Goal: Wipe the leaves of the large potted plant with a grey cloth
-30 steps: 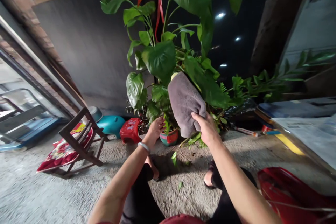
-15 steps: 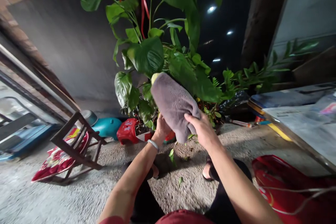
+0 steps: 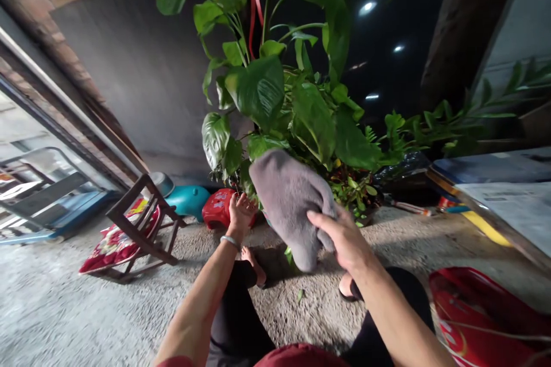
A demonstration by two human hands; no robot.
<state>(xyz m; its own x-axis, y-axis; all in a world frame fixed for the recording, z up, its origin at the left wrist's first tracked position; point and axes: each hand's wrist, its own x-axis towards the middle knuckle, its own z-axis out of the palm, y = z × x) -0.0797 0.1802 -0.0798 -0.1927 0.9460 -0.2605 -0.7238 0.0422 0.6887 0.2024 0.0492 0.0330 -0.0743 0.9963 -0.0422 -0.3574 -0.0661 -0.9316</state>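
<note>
My right hand (image 3: 344, 235) grips a grey-purple plush cloth (image 3: 288, 200) by its lower right side. The cloth hangs in front of a big leafy potted plant (image 3: 258, 89) and hides part of its lower leaves. Apart from the cloth, my left hand (image 3: 241, 212) is held palm up with its fingers spread, and nothing lies in it. A silver bangle (image 3: 231, 241) circles that wrist. Just behind the left hand is a red plastic stool (image 3: 217, 209).
A wooden folding chair (image 3: 146, 229) with a red floral cushion stands to the left, near a teal rounded object (image 3: 189, 200). A blue flatbed trolley (image 3: 73, 206) is farther left. At right are a paper-covered table (image 3: 508, 195) and a red bag (image 3: 477, 315). Fallen leaves (image 3: 300, 295) lie on the concrete floor.
My left hand has let go of the cloth, moved left and opened. The cloth has come down a little in my right hand. The whole view has shifted, with the surroundings farther right.
</note>
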